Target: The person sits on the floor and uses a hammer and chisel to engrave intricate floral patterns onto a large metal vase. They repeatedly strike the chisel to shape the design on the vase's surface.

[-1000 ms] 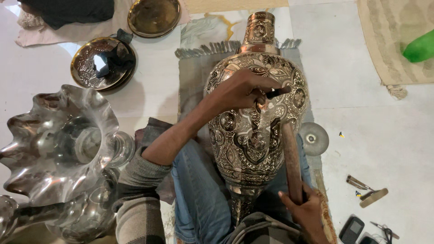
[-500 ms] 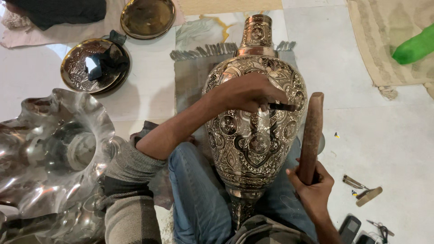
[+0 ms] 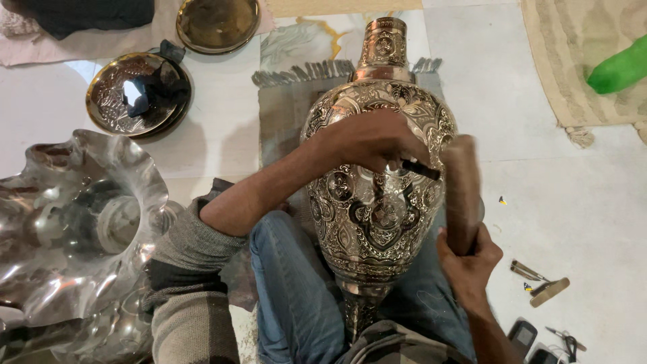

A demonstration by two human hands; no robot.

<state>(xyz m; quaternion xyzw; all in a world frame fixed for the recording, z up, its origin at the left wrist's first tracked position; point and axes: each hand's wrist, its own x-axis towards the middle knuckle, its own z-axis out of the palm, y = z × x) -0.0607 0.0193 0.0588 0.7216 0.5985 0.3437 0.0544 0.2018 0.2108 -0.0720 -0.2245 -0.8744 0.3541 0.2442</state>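
On your lap: the large engraved brass vase [image 3: 377, 202] lies between your jeans-clad legs, neck pointing away from you onto the fringed grey mat [image 3: 283, 114].
Silver piece: a big wavy-rimmed silvery metal vessel [image 3: 74, 222] sits at your left.
Round trays: two engraved brass plates [image 3: 138, 94] lie beyond it.
Right hand [image 3: 468, 259]: you grip the brown wooden mallet [image 3: 461, 192], raised beside the vase.
Left hand [image 3: 371, 141]: your fingers pinch a thin dark chisel [image 3: 421, 168] against the vase's belly.
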